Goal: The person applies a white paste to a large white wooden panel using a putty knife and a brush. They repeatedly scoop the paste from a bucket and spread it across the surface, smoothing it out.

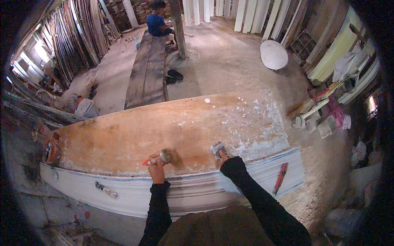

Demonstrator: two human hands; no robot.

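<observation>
My left hand is closed around a brush-like tool with an orange handle end and a rounded, pale tan head; its exact kind is hard to make out. In my right hand, a flat-bladed scraper points away from me over the wooden board, which is spotted and smeared with white. Along its near side runs a long white panel with grey stripes. A red utility knife lies on the panel's right end. Toward its left lies a small tool with a pale handle.
Beyond the board stretches a dark plank bench, where a person in blue sits beside a post. Black footwear lies beside the bench. A white round disc, leaning strips and clutter stand right; a brown container sits left.
</observation>
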